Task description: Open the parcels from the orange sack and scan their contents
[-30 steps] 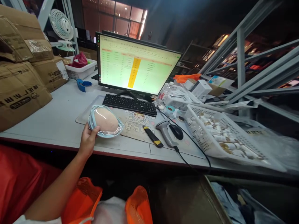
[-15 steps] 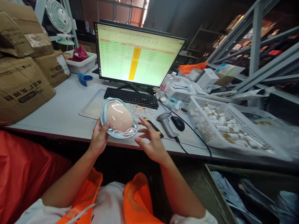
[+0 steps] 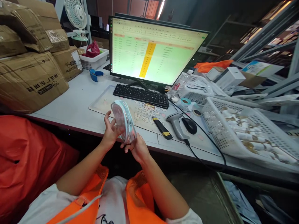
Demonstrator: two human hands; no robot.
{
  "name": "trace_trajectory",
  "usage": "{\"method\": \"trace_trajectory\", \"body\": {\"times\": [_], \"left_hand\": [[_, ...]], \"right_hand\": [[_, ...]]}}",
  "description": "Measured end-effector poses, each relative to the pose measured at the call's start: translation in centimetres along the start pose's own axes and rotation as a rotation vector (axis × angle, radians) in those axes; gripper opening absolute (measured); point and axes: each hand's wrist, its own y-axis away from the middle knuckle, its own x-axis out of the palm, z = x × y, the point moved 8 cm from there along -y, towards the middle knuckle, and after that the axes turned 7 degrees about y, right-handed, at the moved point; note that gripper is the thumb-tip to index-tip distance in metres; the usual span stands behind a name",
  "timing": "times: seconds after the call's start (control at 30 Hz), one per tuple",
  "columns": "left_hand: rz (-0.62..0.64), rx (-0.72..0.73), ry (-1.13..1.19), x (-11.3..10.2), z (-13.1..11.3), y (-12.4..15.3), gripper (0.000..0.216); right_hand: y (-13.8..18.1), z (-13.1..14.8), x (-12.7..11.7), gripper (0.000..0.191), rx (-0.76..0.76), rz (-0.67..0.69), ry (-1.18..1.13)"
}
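I hold a clear plastic-wrapped oval item with a pale blue rim point(image 3: 123, 123) above the table's front edge, tilted up on its edge so its back faces me. My left hand point(image 3: 109, 132) grips its left side with thumb and fingers curled. My right hand point(image 3: 136, 147) holds it from below, fingers closed on the lower edge. A black and yellow box cutter point(image 3: 163, 128) and a grey barcode scanner point(image 3: 176, 124) lie on the desk mat just to the right.
A monitor point(image 3: 156, 51) and black keyboard point(image 3: 141, 95) stand behind. Cardboard boxes point(image 3: 30, 74) are stacked at the left. A white basket of small rolls point(image 3: 247, 130) sits at the right, a black mouse point(image 3: 189, 125) beside the scanner. A red bag point(image 3: 28, 155) hangs at lower left.
The wrapped item was lifted off the table and turned from lying dome-up to standing on edge. My right hand came in and took hold of its lower edge.
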Motion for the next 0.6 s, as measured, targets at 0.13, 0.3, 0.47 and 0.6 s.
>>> {"method": "trace_trajectory", "body": {"times": [0.13, 0.3, 0.47, 0.6], "left_hand": [[-0.162, -0.027, 0.048, -0.1, 0.8, -0.6, 0.086], [-0.192, 0.005, -0.065, -0.8, 1.1, -0.3, 0.063], [-0.186, 0.047, -0.153, -1.1, 0.8, 0.0, 0.059], [-0.170, 0.052, -0.197, -1.2, 0.8, 0.1, 0.059]], "right_hand": [[1.7, 4.0, -3.1, 0.037, -0.287, -0.231, 0.457], [5.7, 10.7, -2.6, 0.024, -0.806, -0.346, 0.890], [6.5, 11.8, -0.1, 0.027, -0.994, -0.238, 1.147], [6.5, 11.9, 0.2, 0.021, -1.096, -0.289, 1.234]]}}
